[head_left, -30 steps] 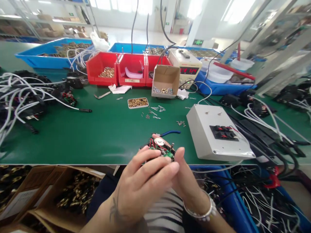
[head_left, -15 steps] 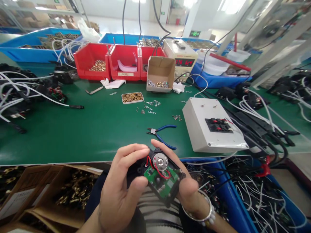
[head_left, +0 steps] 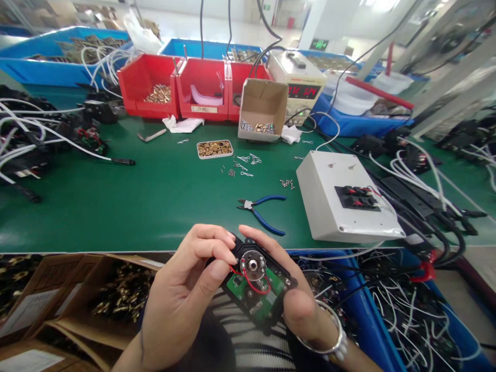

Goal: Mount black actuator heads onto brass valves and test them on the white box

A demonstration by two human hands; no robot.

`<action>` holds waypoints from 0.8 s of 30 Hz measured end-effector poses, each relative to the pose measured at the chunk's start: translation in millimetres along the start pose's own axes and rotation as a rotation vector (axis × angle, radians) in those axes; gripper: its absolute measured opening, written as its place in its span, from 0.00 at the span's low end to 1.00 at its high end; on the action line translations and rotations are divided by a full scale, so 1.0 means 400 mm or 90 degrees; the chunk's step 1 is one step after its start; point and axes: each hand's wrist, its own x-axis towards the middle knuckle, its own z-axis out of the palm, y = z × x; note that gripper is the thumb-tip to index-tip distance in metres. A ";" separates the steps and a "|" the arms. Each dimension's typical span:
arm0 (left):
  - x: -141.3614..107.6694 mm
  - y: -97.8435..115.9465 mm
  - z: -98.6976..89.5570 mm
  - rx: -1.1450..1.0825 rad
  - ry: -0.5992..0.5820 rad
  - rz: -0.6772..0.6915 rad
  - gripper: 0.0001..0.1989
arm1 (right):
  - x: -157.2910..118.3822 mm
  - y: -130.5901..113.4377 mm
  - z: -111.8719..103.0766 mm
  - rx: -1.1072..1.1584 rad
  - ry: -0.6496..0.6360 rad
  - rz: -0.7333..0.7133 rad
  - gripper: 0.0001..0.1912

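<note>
My right hand (head_left: 300, 305) grips a black plastic housing (head_left: 281, 263) by its right side, thumb in front and fingers behind. The housing lies open toward me, with a green circuit board (head_left: 258, 302) inside and a round metal disc (head_left: 252, 265) at its upper end. A thin red wire (head_left: 253, 287) loops over the board from the disc. At the housing's upper left, my left hand (head_left: 189, 289) pinches thumb and fingers together where the red wire meets the fingertips. Blue-handled cutting pliers (head_left: 263, 209) lie on the green table (head_left: 155, 206) just beyond.
A grey box (head_left: 349, 199) with black terminals stands to the right. Farther back are red bins (head_left: 147, 111), a cardboard box (head_left: 263, 106) of small pins and a white tray (head_left: 215, 156) of brass parts. Metal clips (head_left: 246, 173) lie loose. Cabled black units crowd both sides.
My left thumb and fingers have closed together at the housing's upper left corner, onto the red wire. The housing has tilted slightly in my right hand. The camera view has shifted a little.
</note>
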 end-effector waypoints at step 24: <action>-0.014 0.002 -0.004 -0.012 -0.067 0.039 0.08 | -0.010 -0.001 0.012 -0.023 0.012 0.031 0.35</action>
